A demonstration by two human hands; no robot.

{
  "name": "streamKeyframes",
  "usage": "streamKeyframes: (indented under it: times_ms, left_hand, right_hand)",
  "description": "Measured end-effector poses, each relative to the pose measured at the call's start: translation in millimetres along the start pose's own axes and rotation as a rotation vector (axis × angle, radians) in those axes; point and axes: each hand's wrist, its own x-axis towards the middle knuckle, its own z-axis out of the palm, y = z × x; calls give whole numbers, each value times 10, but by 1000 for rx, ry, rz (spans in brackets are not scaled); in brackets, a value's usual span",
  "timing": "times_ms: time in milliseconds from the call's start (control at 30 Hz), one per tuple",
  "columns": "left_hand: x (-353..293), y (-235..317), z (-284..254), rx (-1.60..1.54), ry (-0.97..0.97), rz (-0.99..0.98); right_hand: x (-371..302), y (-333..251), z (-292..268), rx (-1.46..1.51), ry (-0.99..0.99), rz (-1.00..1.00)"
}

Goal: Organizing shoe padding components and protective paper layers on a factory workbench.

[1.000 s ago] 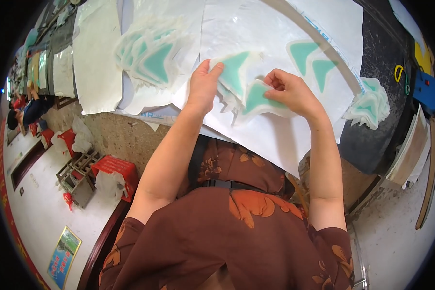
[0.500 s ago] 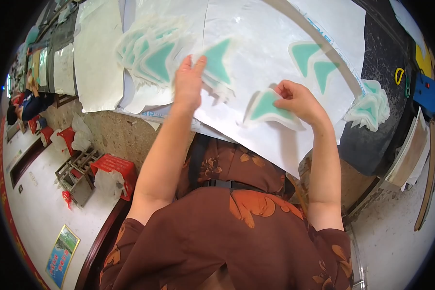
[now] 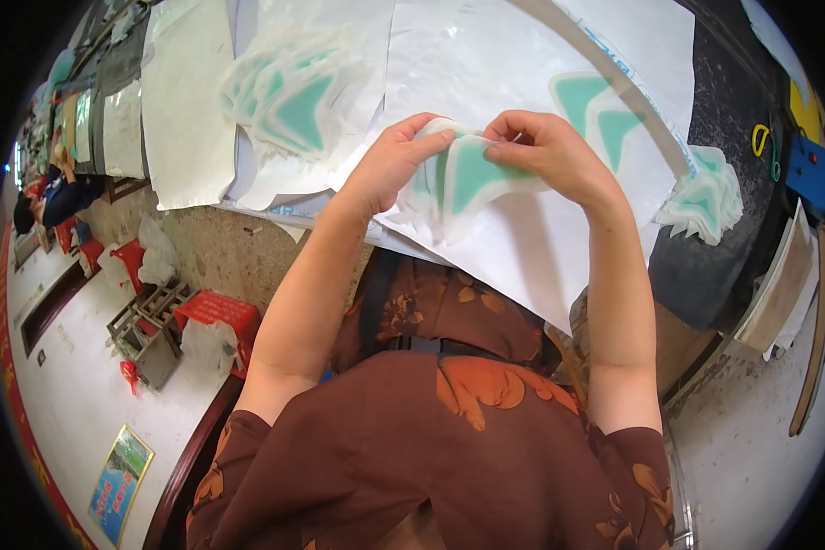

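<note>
My left hand grips a small bundle of thin curved cut-outs, pale-edged with green centres, thumb on top. Close beside it, my right hand pinches the upper edge of a single green-centred cut-out, which lies against the front of the bundle. Both hands are above the white sheet on the table. Left of them sits a heap of similar cut-outs. Two more, an upper cut-out and a lower cut-out, lie overlapping beyond my right hand.
At the table's right is another stack of cut-outs. Farther right are yellow-handled scissors and a blue box. A long pale strip crosses the sheet. Red stools stand on the floor at left; another person sits beyond.
My right hand has lifted its cut-out up and left to meet the bundle. My left hand has moved right with the bundle, away from the heap.
</note>
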Motion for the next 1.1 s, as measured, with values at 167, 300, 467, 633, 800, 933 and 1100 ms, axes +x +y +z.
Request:
streamKeyframes:
  times_ms: [167,300,467,633,800,933,1100]
  left_hand:
    - [-51,28,49,-316,-145,-86]
    - [-40,-50,77,-185,-132,9]
    - [-27,-62,-60,-550,10,-55]
    - [38,-123,-139,-672,-1,-35]
    - [67,-132,-104,-713,-11,-29]
    - [69,-118,-33,-684,40,-5]
    - [90,-156,-26,-720,15,8]
  right_hand:
    - [142,27,128,-234,150,-7]
    - [225,143,221,-216,188,-95]
    - [79,177,195,-72,731,-169]
    - [-206,306,453,232,522,-73]
    - [-261,268,710,461,299,40]
    - [-211,377,785,547,232,81]
    - [-194,366,850,648,233,96]
